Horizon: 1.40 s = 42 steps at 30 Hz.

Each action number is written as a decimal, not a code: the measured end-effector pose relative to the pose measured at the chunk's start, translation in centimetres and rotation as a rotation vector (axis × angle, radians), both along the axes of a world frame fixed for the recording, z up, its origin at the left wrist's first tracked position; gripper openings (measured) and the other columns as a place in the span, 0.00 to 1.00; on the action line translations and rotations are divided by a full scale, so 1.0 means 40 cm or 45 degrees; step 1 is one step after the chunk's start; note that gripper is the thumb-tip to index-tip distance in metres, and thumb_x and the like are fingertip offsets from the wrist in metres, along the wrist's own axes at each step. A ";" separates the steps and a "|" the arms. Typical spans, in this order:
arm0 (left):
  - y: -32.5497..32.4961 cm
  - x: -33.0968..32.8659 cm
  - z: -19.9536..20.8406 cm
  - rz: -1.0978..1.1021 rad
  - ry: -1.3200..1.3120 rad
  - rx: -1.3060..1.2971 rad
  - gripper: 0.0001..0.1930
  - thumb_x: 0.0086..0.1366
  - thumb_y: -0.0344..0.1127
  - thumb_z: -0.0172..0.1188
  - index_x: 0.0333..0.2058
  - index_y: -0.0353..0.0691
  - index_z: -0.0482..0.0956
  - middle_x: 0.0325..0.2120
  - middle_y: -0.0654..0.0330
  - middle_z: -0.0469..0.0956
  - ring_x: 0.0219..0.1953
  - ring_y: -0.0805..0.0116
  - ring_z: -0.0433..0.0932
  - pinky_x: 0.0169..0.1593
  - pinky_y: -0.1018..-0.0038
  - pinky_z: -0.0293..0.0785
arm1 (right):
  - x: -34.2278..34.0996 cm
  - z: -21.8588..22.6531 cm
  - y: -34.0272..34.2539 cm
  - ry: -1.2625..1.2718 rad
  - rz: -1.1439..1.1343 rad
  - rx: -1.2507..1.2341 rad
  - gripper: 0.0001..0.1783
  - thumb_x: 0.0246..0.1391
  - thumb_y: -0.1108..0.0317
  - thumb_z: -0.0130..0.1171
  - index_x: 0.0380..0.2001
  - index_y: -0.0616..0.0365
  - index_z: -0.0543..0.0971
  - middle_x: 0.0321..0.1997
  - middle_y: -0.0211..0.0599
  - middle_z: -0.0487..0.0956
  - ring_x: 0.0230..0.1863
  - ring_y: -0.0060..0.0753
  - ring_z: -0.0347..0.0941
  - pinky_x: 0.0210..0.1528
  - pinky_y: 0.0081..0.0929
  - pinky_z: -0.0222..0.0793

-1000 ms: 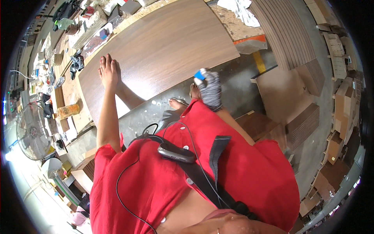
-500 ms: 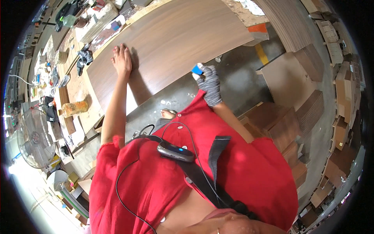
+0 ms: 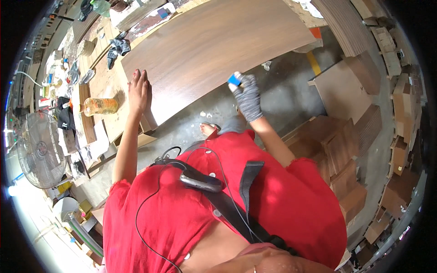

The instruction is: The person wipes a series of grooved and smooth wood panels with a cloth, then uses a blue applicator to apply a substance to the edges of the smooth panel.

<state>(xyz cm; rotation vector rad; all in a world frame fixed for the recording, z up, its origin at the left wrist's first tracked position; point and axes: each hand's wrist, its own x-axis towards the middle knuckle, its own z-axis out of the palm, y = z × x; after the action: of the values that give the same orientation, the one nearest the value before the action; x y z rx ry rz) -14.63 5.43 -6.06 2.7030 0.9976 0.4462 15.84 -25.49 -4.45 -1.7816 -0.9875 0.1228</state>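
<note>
A wide brown wood-grain panel (image 3: 218, 43) lies flat on the workbench in front of me. My bare left hand (image 3: 139, 93) is at its left end, near the near corner, fingers stretched out and holding nothing. Whether the palm presses on the panel or its edge is hard to tell. My right hand (image 3: 248, 98), in a grey knitted glove with bare fingertips, is just off the panel's near edge. Between its thumb and fingers is a small blue block (image 3: 234, 80), whose exact kind I cannot make out.
Left on the bench lie an orange-yellow bottle (image 3: 101, 106) and dark crumpled gloves (image 3: 119, 48). A fan (image 3: 42, 150) stands at the far left. Stacked panels (image 3: 343, 27) are at the back right, with brown boards (image 3: 341, 91) and cabinet-like boxes (image 3: 334, 136) beside me.
My left hand has slid from the panel's top toward its left end, nearer to me. My right hand still pinches the blue block near the front edge. The whole view has shifted slightly.
</note>
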 end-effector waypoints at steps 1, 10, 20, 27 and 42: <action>-0.035 0.044 0.036 0.022 0.069 0.009 0.25 0.74 0.43 0.39 0.67 0.46 0.61 0.70 0.54 0.53 0.72 0.58 0.49 0.71 0.52 0.41 | -0.018 -0.010 -0.010 0.053 -0.009 -0.099 0.22 0.50 0.72 0.67 0.49 0.55 0.76 0.45 0.41 0.73 0.45 0.39 0.72 0.49 0.32 0.70; -0.068 -0.011 0.065 0.181 -0.007 -0.058 0.25 0.73 0.43 0.41 0.65 0.44 0.62 0.69 0.49 0.54 0.72 0.54 0.49 0.71 0.51 0.39 | -0.055 0.044 0.029 0.164 -0.089 -0.040 0.19 0.53 0.74 0.65 0.50 0.58 0.76 0.42 0.36 0.71 0.44 0.33 0.72 0.49 0.30 0.71; -0.069 0.012 0.081 0.165 -0.043 -0.068 0.24 0.73 0.44 0.41 0.66 0.51 0.62 0.69 0.53 0.54 0.72 0.56 0.49 0.72 0.54 0.38 | -0.235 -0.003 0.059 0.258 0.232 0.008 0.25 0.46 0.76 0.69 0.50 0.55 0.76 0.44 0.39 0.72 0.43 0.36 0.73 0.48 0.32 0.72; -0.035 -0.002 0.021 0.119 -0.161 -0.054 0.23 0.73 0.44 0.42 0.64 0.51 0.66 0.68 0.52 0.58 0.70 0.51 0.53 0.70 0.49 0.43 | -0.255 -0.006 0.065 0.004 0.120 -0.103 0.24 0.47 0.72 0.69 0.50 0.53 0.77 0.46 0.41 0.72 0.45 0.42 0.73 0.47 0.36 0.72; 0.009 -0.023 -0.002 0.076 -0.455 -0.515 0.24 0.75 0.50 0.36 0.62 0.53 0.71 0.69 0.57 0.56 0.73 0.60 0.46 0.71 0.52 0.27 | -0.424 0.024 0.156 -0.109 0.663 -0.099 0.24 0.44 0.67 0.70 0.47 0.58 0.78 0.38 0.44 0.73 0.41 0.48 0.71 0.45 0.40 0.68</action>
<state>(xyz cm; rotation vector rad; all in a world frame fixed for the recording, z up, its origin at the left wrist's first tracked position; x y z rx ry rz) -15.56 5.78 -6.14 2.1469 0.9470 0.6338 -1.13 -19.25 -3.49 -1.5702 -1.5104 0.4172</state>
